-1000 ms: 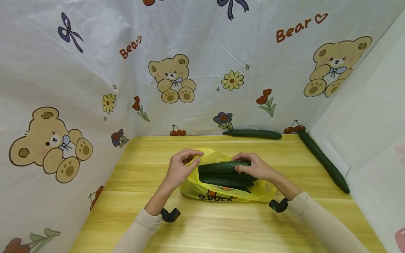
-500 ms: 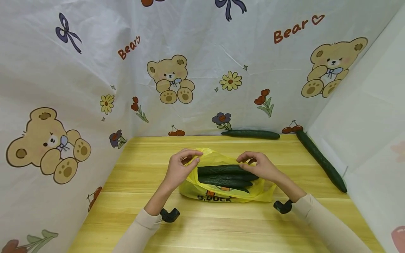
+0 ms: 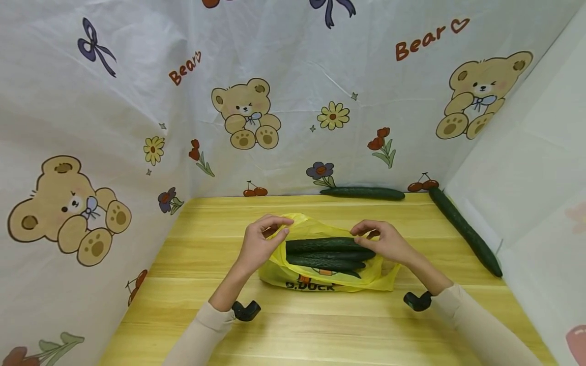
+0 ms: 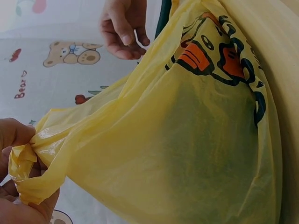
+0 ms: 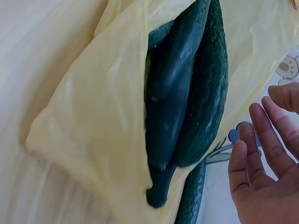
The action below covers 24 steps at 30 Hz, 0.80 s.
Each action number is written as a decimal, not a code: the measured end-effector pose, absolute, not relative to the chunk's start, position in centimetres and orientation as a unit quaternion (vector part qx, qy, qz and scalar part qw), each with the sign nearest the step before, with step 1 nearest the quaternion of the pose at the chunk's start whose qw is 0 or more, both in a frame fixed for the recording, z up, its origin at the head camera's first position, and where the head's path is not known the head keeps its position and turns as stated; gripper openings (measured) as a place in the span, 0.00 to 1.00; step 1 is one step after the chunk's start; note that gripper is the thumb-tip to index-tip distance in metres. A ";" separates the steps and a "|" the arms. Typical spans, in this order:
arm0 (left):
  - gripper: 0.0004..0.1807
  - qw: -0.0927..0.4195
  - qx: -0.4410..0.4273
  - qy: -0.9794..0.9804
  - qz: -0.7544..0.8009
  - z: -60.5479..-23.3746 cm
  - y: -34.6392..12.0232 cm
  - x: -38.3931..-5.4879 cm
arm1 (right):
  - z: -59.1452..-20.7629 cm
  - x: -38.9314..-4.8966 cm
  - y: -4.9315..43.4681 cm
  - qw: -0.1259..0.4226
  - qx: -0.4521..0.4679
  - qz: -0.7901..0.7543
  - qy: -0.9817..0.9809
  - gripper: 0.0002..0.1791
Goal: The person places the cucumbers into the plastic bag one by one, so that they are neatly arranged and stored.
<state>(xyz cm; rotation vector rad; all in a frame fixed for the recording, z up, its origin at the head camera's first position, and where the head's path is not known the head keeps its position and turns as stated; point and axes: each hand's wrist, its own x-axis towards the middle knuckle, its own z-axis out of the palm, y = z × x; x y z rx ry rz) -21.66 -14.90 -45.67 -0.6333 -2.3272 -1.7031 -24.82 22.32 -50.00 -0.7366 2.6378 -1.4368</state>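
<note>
A yellow plastic bag (image 3: 302, 282) printed with a duck and lettering lies on its side, its mouth spread wide. Several dark green cucumbers (image 3: 325, 254) rest inside, side by side. My left hand (image 3: 263, 243) pinches the bag's gathered handle at the left; in the left wrist view the thumb and fingers close round the twisted yellow handle (image 4: 46, 184). My right hand (image 3: 382, 241) is over the right end of the cucumbers, fingers loosely bent and holding nothing. The right wrist view shows its fingers (image 5: 268, 151) apart from the cucumbers (image 5: 203, 98).
One cucumber (image 3: 363, 193) lies along the back wall of the wooden table (image 3: 311, 330). Another cucumber (image 3: 467, 231) slants along the right wall. A bear-printed cloth (image 3: 293, 101) covers the back and left sides.
My right hand has let go of a cucumber, which now lies among the others in the bag, and has drawn back to the right. The left hand keeps its hold on the handle.
</note>
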 end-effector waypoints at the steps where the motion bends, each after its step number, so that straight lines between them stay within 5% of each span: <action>1: 0.10 0.095 -0.214 -0.784 -0.575 -45.7 -14.9 -21.7 | -50.0 -24.8 22.7 0.021 -0.236 -0.464 0.854 0.08; 12: 0.11 0.096 -0.220 -0.780 -0.578 -45.8 -14.9 -21.8 | -51.2 -23.7 29.3 -0.011 -0.189 -0.446 0.875 0.11; 24: 0.11 0.088 -0.216 -0.779 -0.582 -45.8 -15.1 -21.7 | -54.9 -22.1 37.9 -0.113 -0.138 -0.401 0.899 0.12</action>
